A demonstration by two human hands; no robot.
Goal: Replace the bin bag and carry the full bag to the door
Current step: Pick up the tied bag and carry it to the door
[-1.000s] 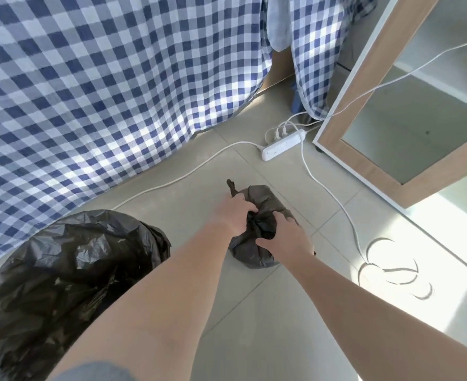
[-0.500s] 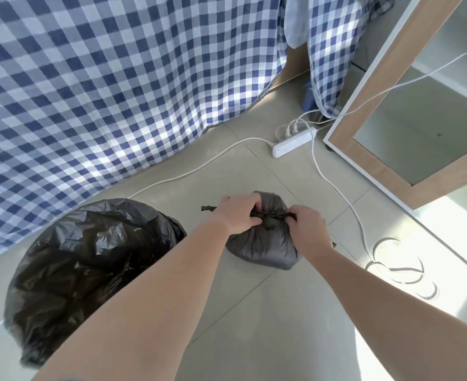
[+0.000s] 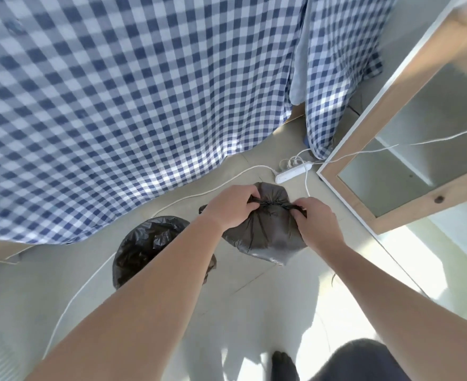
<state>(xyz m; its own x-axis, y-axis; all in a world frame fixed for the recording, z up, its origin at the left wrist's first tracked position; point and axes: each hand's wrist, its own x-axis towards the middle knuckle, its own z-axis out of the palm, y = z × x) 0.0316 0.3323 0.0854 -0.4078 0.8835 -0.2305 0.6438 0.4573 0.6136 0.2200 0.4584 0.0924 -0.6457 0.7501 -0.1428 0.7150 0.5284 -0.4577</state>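
Note:
A small full black bag (image 3: 262, 237) hangs in the air between my hands, its neck gathered into a knot. My left hand (image 3: 231, 206) grips the left end of the tied neck. My right hand (image 3: 316, 220) grips the right end. Below and to the left, the bin lined with a black bag (image 3: 144, 243) stands on the floor, partly hidden behind my left forearm.
A blue and white checked cloth (image 3: 133, 105) hangs across the top and left. A white power strip (image 3: 292, 169) and its cables lie on the tiled floor behind the bag. A wooden framed cabinet (image 3: 391, 127) stands at the right. My dark trouser leg and foot (image 3: 284, 364) show at the bottom.
The tied bag has come up off the floor with both hands still on its neck. The view has risen, so the bin and floor look farther away.

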